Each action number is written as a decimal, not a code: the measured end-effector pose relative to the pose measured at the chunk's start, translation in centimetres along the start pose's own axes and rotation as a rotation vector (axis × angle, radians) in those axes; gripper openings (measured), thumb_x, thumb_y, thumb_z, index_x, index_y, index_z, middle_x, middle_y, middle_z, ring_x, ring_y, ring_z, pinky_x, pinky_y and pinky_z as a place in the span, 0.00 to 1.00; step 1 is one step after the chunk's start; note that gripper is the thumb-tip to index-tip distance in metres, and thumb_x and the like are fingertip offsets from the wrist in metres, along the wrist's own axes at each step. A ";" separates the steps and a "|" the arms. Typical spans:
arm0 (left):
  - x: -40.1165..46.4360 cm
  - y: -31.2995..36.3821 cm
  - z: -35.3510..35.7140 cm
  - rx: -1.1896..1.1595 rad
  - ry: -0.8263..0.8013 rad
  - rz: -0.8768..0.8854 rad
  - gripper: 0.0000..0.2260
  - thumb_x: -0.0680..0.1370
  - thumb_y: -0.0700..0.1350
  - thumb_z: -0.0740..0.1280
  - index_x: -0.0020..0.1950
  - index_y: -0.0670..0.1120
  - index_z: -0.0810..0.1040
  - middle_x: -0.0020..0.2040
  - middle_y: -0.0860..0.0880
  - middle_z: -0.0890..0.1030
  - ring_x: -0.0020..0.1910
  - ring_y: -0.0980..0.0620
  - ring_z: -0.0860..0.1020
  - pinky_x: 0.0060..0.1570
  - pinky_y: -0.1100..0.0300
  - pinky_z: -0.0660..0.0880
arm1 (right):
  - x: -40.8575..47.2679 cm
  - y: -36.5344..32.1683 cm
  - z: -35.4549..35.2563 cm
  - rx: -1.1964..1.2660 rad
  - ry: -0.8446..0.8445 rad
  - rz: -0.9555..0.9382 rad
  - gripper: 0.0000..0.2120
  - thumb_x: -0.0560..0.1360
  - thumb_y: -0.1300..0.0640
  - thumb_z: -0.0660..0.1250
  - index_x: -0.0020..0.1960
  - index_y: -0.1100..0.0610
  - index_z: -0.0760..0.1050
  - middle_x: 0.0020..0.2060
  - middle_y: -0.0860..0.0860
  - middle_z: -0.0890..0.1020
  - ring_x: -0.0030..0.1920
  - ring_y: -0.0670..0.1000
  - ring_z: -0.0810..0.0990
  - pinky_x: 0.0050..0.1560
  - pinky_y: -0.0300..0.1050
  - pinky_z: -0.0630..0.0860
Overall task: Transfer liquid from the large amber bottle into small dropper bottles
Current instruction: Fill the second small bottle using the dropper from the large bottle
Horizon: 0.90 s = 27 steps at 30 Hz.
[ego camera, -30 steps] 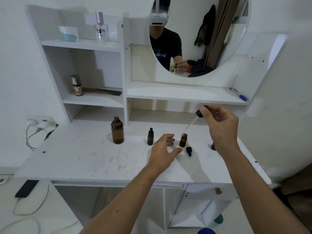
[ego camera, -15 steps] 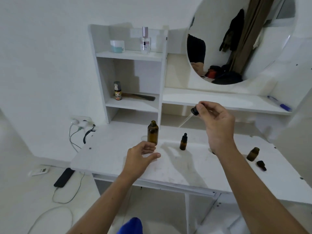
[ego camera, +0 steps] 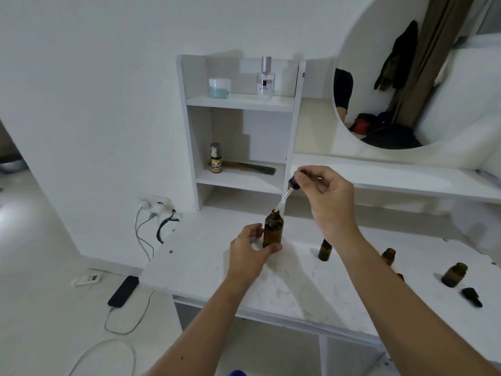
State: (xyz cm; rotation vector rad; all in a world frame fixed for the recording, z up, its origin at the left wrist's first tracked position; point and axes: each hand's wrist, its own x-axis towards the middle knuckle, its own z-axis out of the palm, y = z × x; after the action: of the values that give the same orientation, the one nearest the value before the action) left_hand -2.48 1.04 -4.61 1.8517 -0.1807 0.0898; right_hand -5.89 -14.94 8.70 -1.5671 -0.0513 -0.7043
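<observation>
**A:** Why grab the large amber bottle (ego camera: 273, 231) near the desk's (ego camera: 206, 256) back edge?

**B:** Left hand (ego camera: 250, 251) fingers wrap it so it can't tip; right hand (ego camera: 324, 196) pinches the dropper (ego camera: 287, 192), tip at its mouth. Small dropper bottles (ego camera: 454, 274) wait uncapped toward the right.

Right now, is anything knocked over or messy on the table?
No bottle is knocked over and I see no spill. One black dropper cap lies on its side on the white desk, beside an open small amber bottle. The desk top looks scuffed and stained. On the floor, a black phone lies with its cable.
</observation>
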 end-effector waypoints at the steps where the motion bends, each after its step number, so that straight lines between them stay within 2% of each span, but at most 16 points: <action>1: 0.2 -0.1 0.1 0.004 -0.007 0.006 0.32 0.69 0.50 0.83 0.70 0.47 0.77 0.62 0.54 0.83 0.60 0.57 0.80 0.53 0.74 0.71 | 0.0 0.2 0.1 -0.007 -0.012 -0.006 0.04 0.79 0.64 0.75 0.53 0.58 0.85 0.44 0.49 0.89 0.48 0.47 0.89 0.56 0.40 0.83; 3: 0.4 -0.2 0.3 0.009 -0.022 0.020 0.29 0.70 0.49 0.83 0.68 0.48 0.78 0.60 0.54 0.84 0.58 0.56 0.81 0.54 0.71 0.75 | 0.0 0.6 0.4 -0.031 -0.034 -0.007 0.05 0.79 0.65 0.74 0.52 0.57 0.85 0.42 0.46 0.89 0.46 0.44 0.89 0.53 0.35 0.82; 5: 0.6 -0.3 0.4 0.009 -0.020 0.026 0.25 0.71 0.46 0.82 0.65 0.47 0.80 0.56 0.54 0.85 0.55 0.57 0.82 0.55 0.67 0.79 | -0.2 1.1 0.7 -0.054 -0.071 0.012 0.05 0.79 0.64 0.74 0.52 0.56 0.85 0.42 0.47 0.89 0.47 0.45 0.89 0.53 0.35 0.82; 9: 0.9 -0.4 0.5 -0.003 -0.010 0.025 0.21 0.72 0.43 0.81 0.62 0.47 0.81 0.51 0.54 0.84 0.51 0.58 0.82 0.47 0.76 0.75 | 0.0 1.9 1.1 -0.055 -0.098 0.048 0.05 0.79 0.63 0.75 0.53 0.56 0.86 0.44 0.49 0.90 0.48 0.47 0.89 0.55 0.38 0.83; 13: 1.0 -0.5 0.6 -0.012 -0.010 0.024 0.20 0.72 0.43 0.81 0.62 0.47 0.81 0.51 0.55 0.84 0.51 0.62 0.81 0.50 0.73 0.77 | 0.4 2.6 1.4 -0.087 -0.108 0.103 0.03 0.78 0.62 0.76 0.51 0.57 0.86 0.44 0.51 0.90 0.47 0.49 0.90 0.57 0.41 0.84; 16: 1.0 -0.5 0.6 -0.012 -0.007 0.037 0.20 0.72 0.43 0.81 0.62 0.47 0.81 0.51 0.56 0.83 0.51 0.63 0.80 0.49 0.74 0.76 | 0.5 3.2 1.6 -0.130 -0.123 0.135 0.04 0.77 0.61 0.77 0.52 0.58 0.86 0.45 0.50 0.90 0.47 0.45 0.89 0.54 0.36 0.82; 22: 1.1 -0.7 0.8 -0.023 0.005 0.048 0.20 0.72 0.43 0.81 0.61 0.49 0.81 0.52 0.57 0.84 0.54 0.57 0.82 0.53 0.68 0.77 | 0.4 4.2 2.0 -0.203 -0.111 0.161 0.01 0.77 0.60 0.77 0.48 0.55 0.87 0.45 0.50 0.90 0.50 0.47 0.89 0.57 0.40 0.83; 27: 1.2 -0.8 0.7 -0.036 -0.002 0.047 0.20 0.72 0.43 0.81 0.62 0.49 0.81 0.53 0.55 0.84 0.55 0.56 0.82 0.56 0.65 0.78 | 0.2 4.1 2.1 -0.226 -0.097 0.156 0.03 0.78 0.59 0.76 0.46 0.54 0.87 0.43 0.48 0.89 0.47 0.46 0.88 0.50 0.32 0.80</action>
State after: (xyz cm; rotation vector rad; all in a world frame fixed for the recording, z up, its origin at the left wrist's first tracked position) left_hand -1.24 0.47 -5.38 1.8125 -0.2261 0.1166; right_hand -3.08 -13.69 5.23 -1.7999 0.0811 -0.5246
